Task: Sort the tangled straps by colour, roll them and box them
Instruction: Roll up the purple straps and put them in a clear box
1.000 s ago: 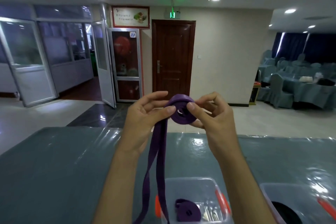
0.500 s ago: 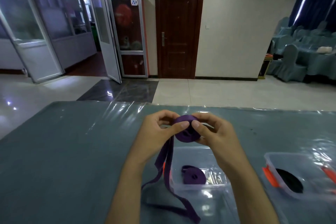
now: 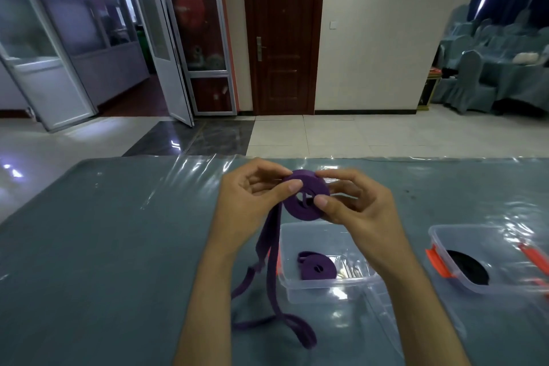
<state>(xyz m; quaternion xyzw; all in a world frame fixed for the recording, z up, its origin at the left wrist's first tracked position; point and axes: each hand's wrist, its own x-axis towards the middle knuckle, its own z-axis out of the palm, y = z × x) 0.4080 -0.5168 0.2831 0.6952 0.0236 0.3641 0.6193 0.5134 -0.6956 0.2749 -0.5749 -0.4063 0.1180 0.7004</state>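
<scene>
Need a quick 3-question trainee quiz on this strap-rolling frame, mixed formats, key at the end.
1. True or false: the purple roll rests inside a box.
2. Which box fits this roll once it is finished? A) the near clear box with a purple roll already inside; B) the right clear box holding a black roll.
3. Fill in: the unrolled tail hangs down from the roll on the side of the ____ hand.

Key
1. False: the left hand and right hand pinch it in the air above the table.
2. A
3. left
</scene>
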